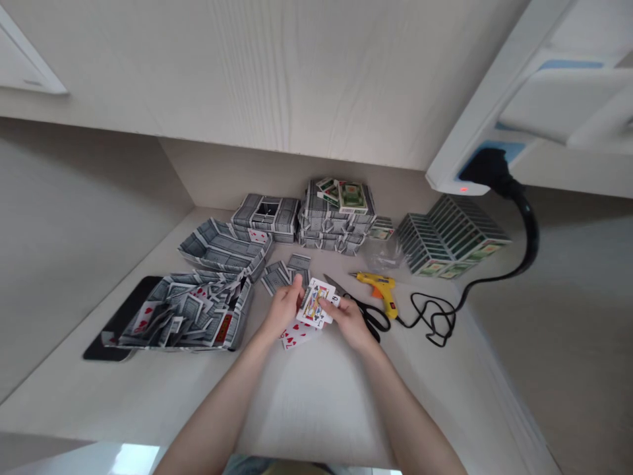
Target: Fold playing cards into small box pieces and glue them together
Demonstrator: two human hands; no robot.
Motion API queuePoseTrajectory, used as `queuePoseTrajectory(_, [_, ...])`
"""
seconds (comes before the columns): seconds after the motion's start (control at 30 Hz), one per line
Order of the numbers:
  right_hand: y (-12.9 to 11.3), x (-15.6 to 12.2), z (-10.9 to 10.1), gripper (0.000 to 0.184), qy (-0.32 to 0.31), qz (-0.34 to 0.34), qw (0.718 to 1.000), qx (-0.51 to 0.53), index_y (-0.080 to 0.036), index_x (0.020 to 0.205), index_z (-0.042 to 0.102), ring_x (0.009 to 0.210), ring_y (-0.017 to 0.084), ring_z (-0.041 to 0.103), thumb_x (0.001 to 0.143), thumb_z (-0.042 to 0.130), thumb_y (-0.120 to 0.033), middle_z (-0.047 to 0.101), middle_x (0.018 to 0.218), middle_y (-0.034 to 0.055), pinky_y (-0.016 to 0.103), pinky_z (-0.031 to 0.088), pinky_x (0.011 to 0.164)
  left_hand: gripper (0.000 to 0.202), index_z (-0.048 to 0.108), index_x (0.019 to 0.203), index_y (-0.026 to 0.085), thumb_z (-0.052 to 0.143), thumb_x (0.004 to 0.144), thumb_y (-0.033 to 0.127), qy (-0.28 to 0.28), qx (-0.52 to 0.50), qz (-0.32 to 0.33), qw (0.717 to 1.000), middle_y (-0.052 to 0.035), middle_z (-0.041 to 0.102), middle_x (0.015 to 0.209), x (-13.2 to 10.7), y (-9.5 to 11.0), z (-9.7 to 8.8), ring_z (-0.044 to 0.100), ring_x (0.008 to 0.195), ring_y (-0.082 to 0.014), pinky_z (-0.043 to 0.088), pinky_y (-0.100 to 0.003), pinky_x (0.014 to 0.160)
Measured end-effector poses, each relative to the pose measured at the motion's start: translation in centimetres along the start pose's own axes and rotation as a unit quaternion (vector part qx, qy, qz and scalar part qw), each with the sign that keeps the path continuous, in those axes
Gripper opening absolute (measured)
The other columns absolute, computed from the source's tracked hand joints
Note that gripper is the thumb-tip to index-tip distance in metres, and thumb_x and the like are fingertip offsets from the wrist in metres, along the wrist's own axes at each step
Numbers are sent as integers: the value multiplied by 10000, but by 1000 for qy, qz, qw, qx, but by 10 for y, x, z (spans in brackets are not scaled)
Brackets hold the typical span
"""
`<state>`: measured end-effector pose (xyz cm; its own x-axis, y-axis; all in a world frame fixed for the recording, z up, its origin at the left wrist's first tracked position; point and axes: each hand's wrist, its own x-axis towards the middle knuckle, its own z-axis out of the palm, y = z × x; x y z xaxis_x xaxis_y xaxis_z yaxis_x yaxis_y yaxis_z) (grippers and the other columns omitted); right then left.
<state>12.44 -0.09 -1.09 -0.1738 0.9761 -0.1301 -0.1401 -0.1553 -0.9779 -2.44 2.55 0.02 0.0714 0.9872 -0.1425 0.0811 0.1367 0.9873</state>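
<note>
Both my hands hold a face-up court playing card [315, 303] above the white desk [316, 396]. My left hand [283, 310] pinches its left edge and my right hand [350, 319] pinches its right edge; fingers of both are closed on it. Under the hands lie a few red heart cards [295, 336]. Black-handled scissors [366, 314] rest just right of my right hand, and a yellow glue gun [380, 289] lies beyond them.
A tray built of cards holding loose cards [190, 316] sits left on a black pad [106, 336]. More card-built boxes [225, 247], [267, 216], [336, 221] stand at the back. Rows of card packs [448, 237] are at right; a black cable [440, 316] runs to a plug [489, 168].
</note>
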Motion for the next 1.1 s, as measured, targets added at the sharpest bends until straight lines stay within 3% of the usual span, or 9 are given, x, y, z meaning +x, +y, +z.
queuePoseTrajectory(0.23, [3, 4, -6, 329, 30, -9, 999, 10, -145, 820, 685, 552, 136, 536, 646, 672, -424, 654, 643, 18, 265, 431, 560, 333, 486, 607, 145, 557, 709, 454, -109, 62, 70, 990, 47, 454, 544, 2, 2, -11, 412, 518, -74, 323, -180, 483])
queuePoseTrajectory(0.5, [9, 5, -7, 318, 79, -1, 997, -18, -123, 720, 686, 453, 118, 491, 634, 673, -430, 637, 557, 20, 244, 406, 440, 296, 414, 593, 167, 493, 754, 402, -60, 132, 104, 984, 62, 387, 515, 0, -8, 0, 353, 486, -75, 269, -183, 453])
queuePoseTrajectory(0.63, [11, 7, -4, 324, 110, -27, 993, -21, -140, 792, 686, 593, 167, 573, 641, 663, -426, 674, 660, 34, 294, 475, 574, 275, 447, 611, 167, 484, 764, 393, -33, 156, 124, 979, 61, 410, 513, -2, -4, 1, 386, 496, -79, 294, -183, 471])
queuePoseTrajectory(0.77, [9, 9, 0, 351, 106, -55, 993, 7, -159, 902, 658, 743, 203, 609, 683, 624, -430, 688, 814, 51, 353, 488, 722, 235, 520, 665, 165, 480, 779, 367, 7, 193, 163, 968, 35, 520, 591, -2, -1, -1, 472, 567, -90, 365, -189, 545])
queuePoseTrajectory(0.93, [7, 8, -3, 347, 67, -76, 994, 29, -189, 978, 623, 829, 217, 610, 718, 590, -417, 660, 978, 60, 371, 487, 759, 214, 603, 807, 163, 506, 773, 351, 34, 166, 161, 972, -20, 643, 768, 1, -4, -2, 570, 655, -119, 438, -215, 615])
queuePoseTrajectory(1.1, [11, 8, -6, 327, 80, -82, 993, -8, -184, 951, 626, 819, 218, 609, 726, 573, -415, 668, 940, 60, 383, 473, 793, 229, 633, 834, 159, 531, 758, 349, 13, 155, 158, 975, -33, 670, 759, 1, -7, -2, 591, 643, -133, 447, -218, 597])
